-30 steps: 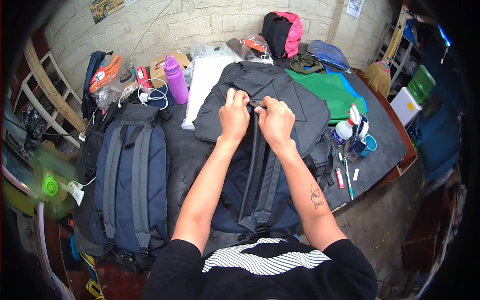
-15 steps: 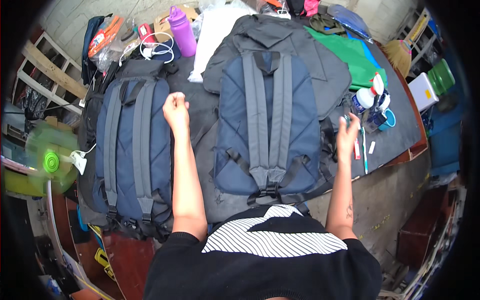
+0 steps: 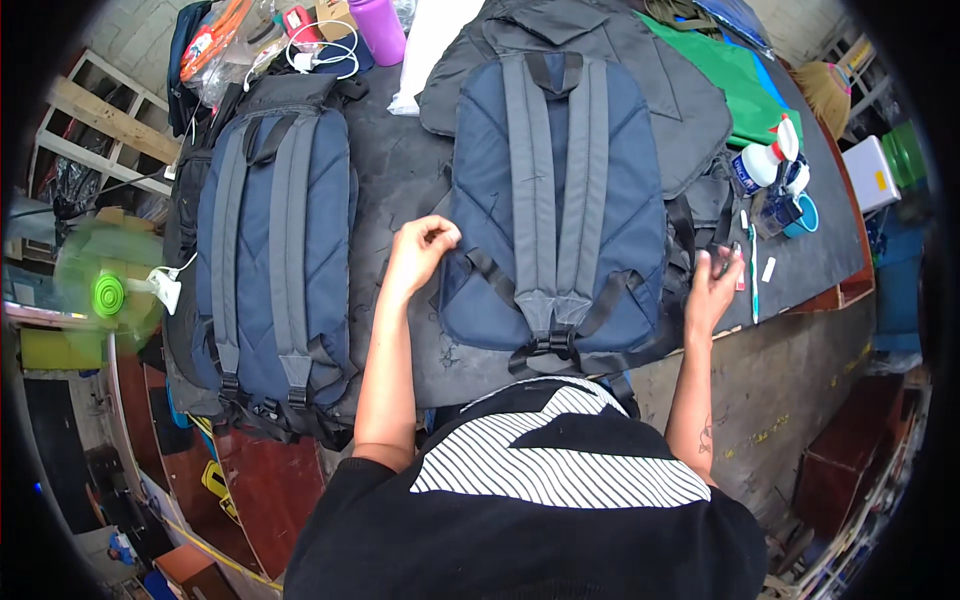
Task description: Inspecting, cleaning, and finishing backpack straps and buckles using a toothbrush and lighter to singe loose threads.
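A navy backpack (image 3: 632, 180) with grey shoulder straps lies flat in front of me, straps up and harness side showing. My left hand (image 3: 420, 255) is at its left edge, thumb and forefinger pinched together by the side seam; whether a thread or cloth is between them is too small to see. Past the backpack's right edge, my right hand (image 3: 712, 290) is raised above the table with fingers curled around something small and dark that I cannot make out. A second, similar navy backpack (image 3: 325, 240) lies to the left.
Dark grey fabric pieces (image 3: 660, 115) lie under the backpack's top on the black table (image 3: 400, 160). To the right are a spray bottle (image 3: 765, 165), a blue cup (image 3: 803, 215) and a toothbrush (image 3: 754, 280). A purple bottle (image 3: 380, 30) stands at the back; a green fan (image 3: 108, 295) spins at left.
My left hand has come down and right, from between the two backpacks to the near one's left edge. My right hand has lowered slightly. The whole view has shifted.
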{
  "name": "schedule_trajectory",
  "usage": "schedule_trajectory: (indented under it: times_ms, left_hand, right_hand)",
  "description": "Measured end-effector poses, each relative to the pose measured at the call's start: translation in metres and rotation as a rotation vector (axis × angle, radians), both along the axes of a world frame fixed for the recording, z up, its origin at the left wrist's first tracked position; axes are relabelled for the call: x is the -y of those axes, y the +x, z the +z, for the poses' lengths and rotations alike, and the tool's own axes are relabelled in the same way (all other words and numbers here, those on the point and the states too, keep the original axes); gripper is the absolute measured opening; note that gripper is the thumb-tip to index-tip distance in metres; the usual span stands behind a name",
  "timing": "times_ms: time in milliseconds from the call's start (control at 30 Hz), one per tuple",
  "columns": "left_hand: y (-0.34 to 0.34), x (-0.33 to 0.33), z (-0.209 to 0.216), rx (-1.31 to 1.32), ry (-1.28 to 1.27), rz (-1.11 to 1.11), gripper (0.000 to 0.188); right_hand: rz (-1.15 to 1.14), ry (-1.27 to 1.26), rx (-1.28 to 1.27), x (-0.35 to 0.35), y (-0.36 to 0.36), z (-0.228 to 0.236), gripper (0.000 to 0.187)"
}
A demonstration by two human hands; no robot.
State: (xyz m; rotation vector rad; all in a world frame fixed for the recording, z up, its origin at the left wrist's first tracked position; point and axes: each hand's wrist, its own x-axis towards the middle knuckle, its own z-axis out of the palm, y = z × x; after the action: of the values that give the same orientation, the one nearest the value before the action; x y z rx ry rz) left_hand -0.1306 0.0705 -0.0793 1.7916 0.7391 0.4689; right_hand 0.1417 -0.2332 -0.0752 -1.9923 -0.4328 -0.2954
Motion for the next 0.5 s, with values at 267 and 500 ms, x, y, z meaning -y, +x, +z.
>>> schedule_trajectory:
  times_ms: [267,500]
  left_hand:
    - [-0.003,0.011,-0.015,-0.064,0.018,-0.128,0.012]
    - [0.002,0.031,0.002,-0.228,0.390,-0.156,0.020]
  right_hand:
    - [0.861,-0.675,0.084,-0.053,-0.124,0.042,0.061]
    - [0.803,-0.550,-0.040,-0.044,-0.104,0.029,0.030]
